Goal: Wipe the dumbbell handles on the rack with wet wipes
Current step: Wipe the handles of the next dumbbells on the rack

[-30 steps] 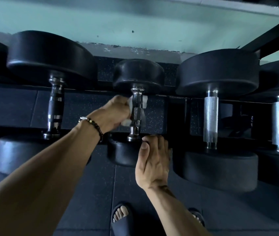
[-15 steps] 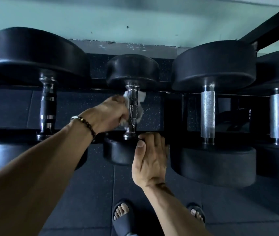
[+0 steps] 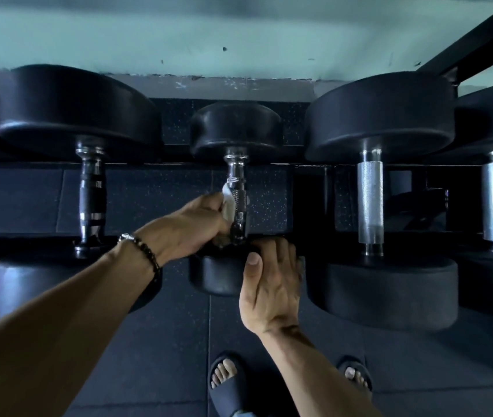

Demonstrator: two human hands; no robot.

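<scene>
Our left hand (image 3: 192, 227) curls round wet wipe (image 3: 228, 203), pressing it vs lower part of small dumbbell handle (image 3: 238, 203) on rack (image 3: 308, 200) – prob so wipe wraps bar. Right hand (image 3: 272, 284) lies flat, fingers straight & together, on near head (image 3: 221, 278), likely to stop roll. Big dumbbells (image 3: 380, 194) close on both sides, tight for knuckles; sandalled feet (image 3: 227, 377) on floor below
</scene>
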